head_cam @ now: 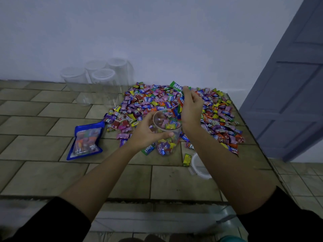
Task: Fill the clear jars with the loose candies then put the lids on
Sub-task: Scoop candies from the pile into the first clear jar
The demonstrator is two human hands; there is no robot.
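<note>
**One jar partly filled, a handful above it**

The jar (167,145) stands on the tiled table (52,154), at the near edge of the big heap of candies (148,102). It is already partly filled with wrapped pieces. The left hand (148,132) holds it by the upper wall, thumb and fingers curled around the rim. The right hand (191,109) is just beside and above the mouth of the jar. Its fingers are bent closed on a small bunch of candies, and blue and green wrappers show at the palm.

The lid (201,167) lies under the right forearm, close to the right edge of the table, with one yellow candy (187,159) beside it. Four empty jars (103,79) wait at the wall, and a blue pouch (85,140) lies to the left.

The risks seem small but real. The mouth is narrow for a full handful, so if the fingers open too early, pieces will probably fall outside. The jar could tip if the right hand knocks the rim. The forearm could also sweep the lid off the table when it returns to the heap.
</note>
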